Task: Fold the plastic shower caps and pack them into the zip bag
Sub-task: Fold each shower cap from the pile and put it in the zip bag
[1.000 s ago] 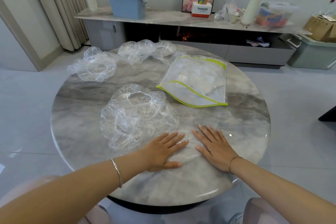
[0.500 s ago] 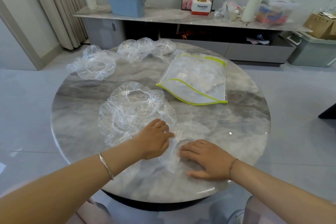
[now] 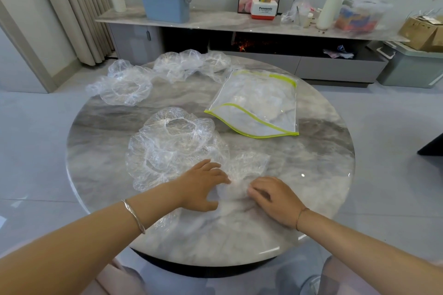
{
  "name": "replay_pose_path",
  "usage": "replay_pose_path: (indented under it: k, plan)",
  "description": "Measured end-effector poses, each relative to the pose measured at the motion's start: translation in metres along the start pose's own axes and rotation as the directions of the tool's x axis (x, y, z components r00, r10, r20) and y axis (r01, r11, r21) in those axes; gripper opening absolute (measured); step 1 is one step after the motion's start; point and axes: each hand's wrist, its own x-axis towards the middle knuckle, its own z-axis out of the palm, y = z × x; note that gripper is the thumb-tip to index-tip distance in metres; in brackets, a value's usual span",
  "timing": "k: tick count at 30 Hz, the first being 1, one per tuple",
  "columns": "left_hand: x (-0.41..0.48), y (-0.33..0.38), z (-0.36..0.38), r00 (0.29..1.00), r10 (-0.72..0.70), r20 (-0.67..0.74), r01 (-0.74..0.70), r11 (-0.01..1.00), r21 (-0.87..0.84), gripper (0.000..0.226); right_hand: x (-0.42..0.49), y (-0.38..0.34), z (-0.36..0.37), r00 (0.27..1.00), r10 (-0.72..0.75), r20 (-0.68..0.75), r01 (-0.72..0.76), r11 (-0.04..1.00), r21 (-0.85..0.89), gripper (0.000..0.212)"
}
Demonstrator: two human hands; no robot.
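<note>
A clear plastic shower cap (image 3: 242, 175) lies bunched near the front of the round marble table (image 3: 316, 175). My left hand (image 3: 203, 187) and my right hand (image 3: 273, 196) both pinch this cap with curled fingers, a hand's width apart. Two overlapping loose caps (image 3: 167, 146) sit just left of my left hand. A clear zip bag with yellow-green edging (image 3: 259, 105) lies at the centre right, with folded plastic inside it. More loose caps lie at the far left (image 3: 122, 88) and far edge (image 3: 189, 64).
Behind the table runs a low grey cabinet (image 3: 239, 24) carrying a blue bin, bottles, a roll and boxes. A grey-green storage box (image 3: 412, 67) stands on the floor at the right. Curtains hang at the left. Tiled floor surrounds the table.
Both hands lay flat on the cap one second ago. They have since curled and gathered the plastic, which now bunches up between them.
</note>
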Motion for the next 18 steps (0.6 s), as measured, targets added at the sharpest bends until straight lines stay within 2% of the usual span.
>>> replay_pose_path:
  k: [1,3,5,6,9,13,16,18]
  plan:
    - [0.001,0.000,0.000,0.999,-0.024,-0.039,0.022,0.998,-0.051,0.064,0.001,-0.003,-0.001,0.990,0.139,0.019,-0.140,0.973,0.182,0.043]
    - [0.006,0.002,-0.002,0.987,-0.090,-0.131,0.072,0.988,-0.140,0.043,0.004,-0.009,-0.004,0.947,0.321,0.027,-0.296,0.833,0.467,0.039]
    - [0.010,0.006,-0.003,0.968,-0.182,-0.173,0.140,0.962,-0.233,0.029,0.007,-0.014,-0.007,0.894,0.446,0.054,-0.385,0.698,0.604,0.038]
    - [0.012,0.007,-0.003,0.958,-0.232,-0.170,0.177,0.942,-0.285,0.029,0.008,-0.017,-0.009,0.872,0.484,0.077,-0.417,0.651,0.634,0.039]
    - [0.015,0.010,0.001,0.942,-0.314,-0.116,0.244,0.883,-0.402,0.033,0.011,-0.018,-0.012,0.850,0.515,0.108,-0.459,0.626,0.630,0.040]
    - [0.018,0.014,0.003,0.925,-0.377,-0.044,0.302,0.800,-0.519,0.028,0.012,-0.015,-0.009,0.840,0.537,0.077,-0.490,0.691,0.531,0.032]
    - [0.021,0.019,0.000,0.909,-0.413,-0.050,0.336,0.800,-0.496,0.021,0.016,-0.010,-0.009,0.827,0.561,0.020,-0.490,0.704,0.514,0.029]
    - [0.021,0.022,-0.001,0.899,-0.410,-0.154,0.326,0.861,-0.391,0.030,0.020,-0.004,-0.009,0.815,0.579,0.013,-0.511,0.710,0.484,0.034]
